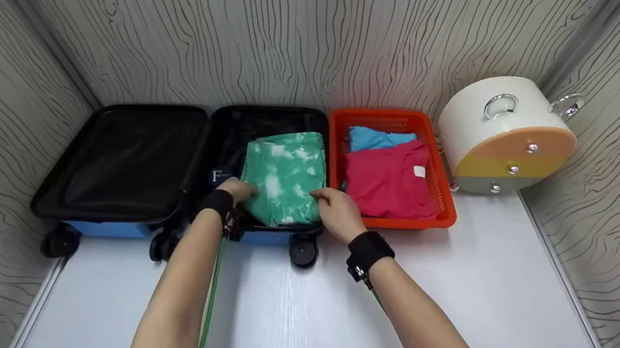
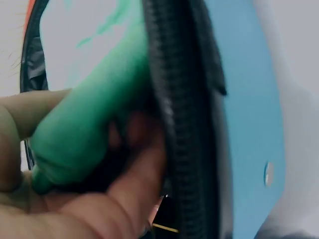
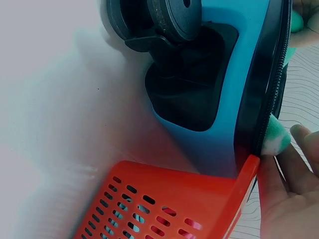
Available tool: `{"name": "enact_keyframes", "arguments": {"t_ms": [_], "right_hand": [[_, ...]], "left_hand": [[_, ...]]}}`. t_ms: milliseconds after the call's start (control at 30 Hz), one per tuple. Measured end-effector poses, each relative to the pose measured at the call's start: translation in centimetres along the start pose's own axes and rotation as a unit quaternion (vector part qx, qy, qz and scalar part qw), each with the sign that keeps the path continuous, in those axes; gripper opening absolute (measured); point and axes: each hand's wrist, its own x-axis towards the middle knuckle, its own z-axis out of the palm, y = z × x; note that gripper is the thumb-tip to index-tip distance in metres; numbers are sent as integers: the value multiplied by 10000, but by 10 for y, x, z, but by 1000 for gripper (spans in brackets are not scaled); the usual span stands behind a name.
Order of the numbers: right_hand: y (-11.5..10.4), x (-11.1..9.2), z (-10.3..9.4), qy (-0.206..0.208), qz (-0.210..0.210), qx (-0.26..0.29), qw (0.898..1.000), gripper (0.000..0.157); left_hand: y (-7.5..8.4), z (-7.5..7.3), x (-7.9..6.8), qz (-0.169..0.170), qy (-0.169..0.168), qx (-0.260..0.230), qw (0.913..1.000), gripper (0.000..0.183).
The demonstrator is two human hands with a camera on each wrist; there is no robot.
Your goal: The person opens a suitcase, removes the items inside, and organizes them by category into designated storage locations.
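Observation:
A folded green garment [image 1: 283, 174] with white tie-dye patches lies in the right half of an open blue suitcase [image 1: 233, 123]. My left hand [image 1: 237, 189] grips its near left edge; in the left wrist view the thumb is over the rolled green fold [image 2: 75, 134] and the other fingers pass beneath it. At the opposite side, my right hand [image 1: 339, 214] pinches the near right edge. The right wrist view shows a small green and white corner [image 3: 275, 137] at those fingertips, right by the suitcase's zipper [image 3: 274, 94].
An orange-red basket [image 1: 444, 197] stands against the suitcase's right side, holding a pink garment [image 1: 389, 178] and a blue one [image 1: 376, 139]. Behind it on the right sits a white drum-shaped box [image 1: 477, 115] with knobs. The suitcase's other black half [image 1: 134, 158] lies left. Patterned walls enclose the table.

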Motion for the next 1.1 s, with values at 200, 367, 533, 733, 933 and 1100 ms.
{"name": "enact_keyframes", "arguments": {"t_ms": [200, 367, 533, 733, 933, 1100], "right_hand": [[-8, -11, 6, 276, -379, 50, 9989, 34], [-29, -21, 22, -494, -116, 1385, 9891, 36], [-44, -21, 39, -1815, 1575, 5166, 8218, 50], [-46, -11, 48, -721, 3121, 7574, 5691, 85], [-35, 3, 46, 734, 2879, 7635, 5733, 76], [-28, 17, 35, 689, 2843, 7374, 6089, 69]], "left_hand": [[4, -5, -7, -87, -66, -1246, 9921, 67], [12, -11, -15, 134, 70, -1726, 9849, 68], [23, -16, -19, 276, 153, -1913, 9810, 60], [29, -33, -21, 47, -3, -2230, 9748, 58], [22, -52, -23, 137, -367, -1379, 9897, 52], [19, -54, -23, 257, -506, -797, 9952, 44]]}}
